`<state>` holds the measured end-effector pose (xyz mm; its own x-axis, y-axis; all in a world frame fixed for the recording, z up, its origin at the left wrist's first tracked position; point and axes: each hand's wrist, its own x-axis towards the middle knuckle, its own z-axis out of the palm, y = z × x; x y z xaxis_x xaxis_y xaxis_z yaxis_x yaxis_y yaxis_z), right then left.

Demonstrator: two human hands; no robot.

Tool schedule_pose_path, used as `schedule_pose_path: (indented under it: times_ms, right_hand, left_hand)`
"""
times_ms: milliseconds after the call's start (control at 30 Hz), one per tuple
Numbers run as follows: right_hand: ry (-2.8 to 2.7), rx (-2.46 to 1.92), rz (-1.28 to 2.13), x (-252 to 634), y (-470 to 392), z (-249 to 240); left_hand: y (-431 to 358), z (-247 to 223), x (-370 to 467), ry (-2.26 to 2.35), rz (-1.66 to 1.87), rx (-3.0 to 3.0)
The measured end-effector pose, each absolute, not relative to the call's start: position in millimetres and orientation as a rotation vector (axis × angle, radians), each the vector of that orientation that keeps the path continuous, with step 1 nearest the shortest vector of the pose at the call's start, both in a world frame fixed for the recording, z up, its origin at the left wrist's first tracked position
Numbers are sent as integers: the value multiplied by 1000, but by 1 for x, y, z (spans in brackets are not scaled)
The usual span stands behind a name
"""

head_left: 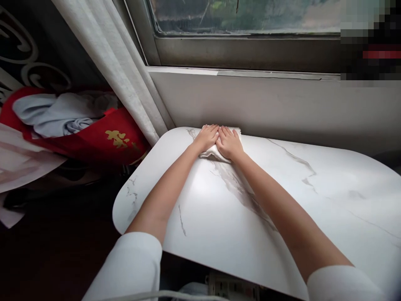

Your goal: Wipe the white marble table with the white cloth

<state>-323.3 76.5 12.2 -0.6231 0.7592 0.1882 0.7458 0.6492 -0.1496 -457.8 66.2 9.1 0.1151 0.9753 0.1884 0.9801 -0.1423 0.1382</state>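
Note:
A pale folded cloth [216, 155] lies on the white marble-patterned table [213, 205], close to its far edge by the wall. My left hand [206, 137] rests flat on the cloth's left part, fingers stretched forward. Beside it, my right hand [229, 142] lies palm down on the cloth with its fingers spread a little. The two hands nearly touch at the middle. Both arms reach forward over the tabletop.
Beyond the table stand a grey wall [266, 102] and a window [250, 16]. A light curtain [109, 62] hangs at the left, beside a red bag [103, 140] holding grey-blue fabric [59, 113]. Some objects show under the table's near edge.

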Motion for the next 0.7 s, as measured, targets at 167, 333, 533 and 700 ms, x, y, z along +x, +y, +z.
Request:
schedule_pose_path:
  times_ms: [167,333,533,700]
  right_hand:
    - [-2642,-1191,86,-323,78,13]
    - [-2643,-1173,62,-308,25,12]
    - [-2763,-927,18,-269,-97,16]
    - [-2835,-643,147,-246,-152,24]
  left_hand:
    - [65,8,-459,-2022,-364,-2335]
    - [11,12,-447,-1984,-310,-2390]
    - [-122,16,-419,-1859,-334,-2478]
    - [-201,21,-407,-1883,-355,-2477]
